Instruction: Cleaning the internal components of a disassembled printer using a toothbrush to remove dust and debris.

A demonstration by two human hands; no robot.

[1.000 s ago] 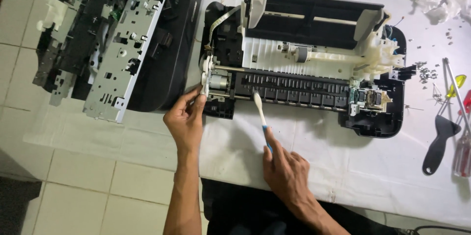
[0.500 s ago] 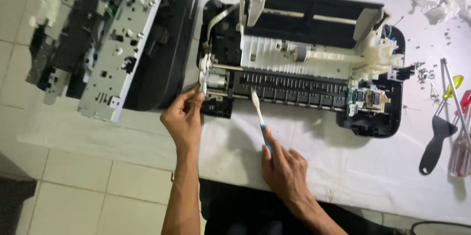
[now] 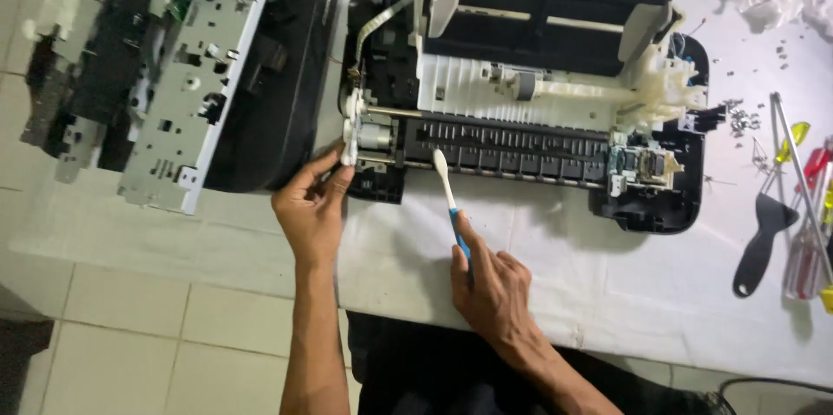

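1. The printer (image 3: 521,94), stripped of its cover, is lying on the white-clothed tabletop (image 3: 564,294), and every place below is being given relative to it.
2. The left hand (image 3: 314,207) is resting at the printer's left end, its fingers pinching the white gear (image 3: 350,130) there; the grip is nearly closed around that part.
3. The right hand (image 3: 495,281) is sitting just in front of the printer, its grip wrapped tightly around the blue handle of a toothbrush (image 3: 447,194).
4. The brush's white head is pointing up at the printer's black ribbed strip (image 3: 512,146) and appears to be touching its front edge, near the left end.
5. Judging by this, the teardown is looking done: the removed black shell with its metal frame (image 3: 186,68) is lying off the printer's left side, partly over the tiled floor.
6. Loose screws (image 3: 737,116) are lying scattered to the printer's right, with screwdrivers (image 3: 811,207) and a black scraper (image 3: 764,237) further right.
7. Brushing is seeming to be at an early stage, since the bristles are working only at the strip's left part.
8. The rest of the strip, the white feed parts behind it and the carriage (image 3: 646,168) at the right end are seemingly waiting for the brush, and reassembly is looking untouched.
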